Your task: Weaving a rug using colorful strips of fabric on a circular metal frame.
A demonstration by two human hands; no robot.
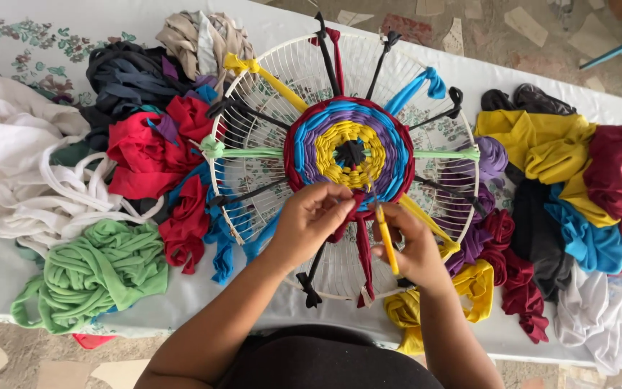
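Yellow fabric strip [386,241] pinched in right hand [413,248], left hand [309,220] at woven disc [349,153]

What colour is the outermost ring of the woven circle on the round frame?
Dark red, or maroon, around a blue ring; the outermost ring shows in the head view.

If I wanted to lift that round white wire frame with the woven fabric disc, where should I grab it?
Probably the bare outer rim of the round white wire frame, one hand at the left edge and one at the right, coming in from the sides. The rim looks rigid and exposed there. Avoid the woven fabric disc and the knotted spoke strips; the near edge is occupied by the left hand and right hand.
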